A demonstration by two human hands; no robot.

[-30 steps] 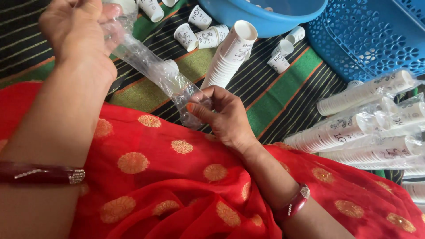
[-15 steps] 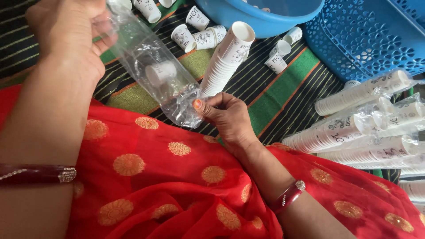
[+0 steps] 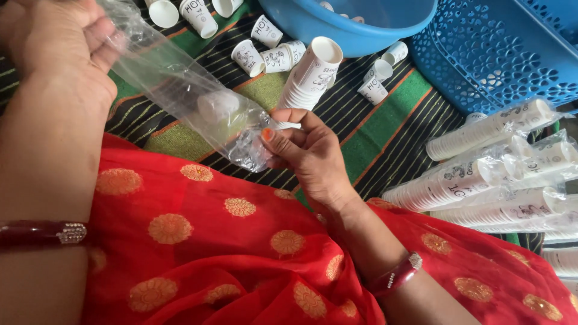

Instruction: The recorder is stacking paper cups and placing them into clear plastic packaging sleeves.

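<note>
My left hand point(image 3: 57, 45) at the upper left pinches the top end of a long clear plastic sleeve point(image 3: 186, 96). The sleeve runs down to the right, and my right hand point(image 3: 304, 153) grips its lower closed end. A stack of white paper cups point(image 3: 310, 75) leans just above my right hand; whether the hand touches it I cannot tell. A pale cup shape shows through the plastic near the sleeve's middle.
Loose white paper cups point(image 3: 265, 48) lie on a striped green and black mat point(image 3: 385, 126). A blue bowl point(image 3: 355, 27) and a blue perforated basket point(image 3: 500, 48) sit at the top right. Several bagged cup stacks point(image 3: 494, 174) lie at the right. Red patterned cloth point(image 3: 229, 253) covers my lap.
The plastic sleeve has been pulled straighter and tauter between my hands. My left hand has shifted up and left; my right hand has stayed put.
</note>
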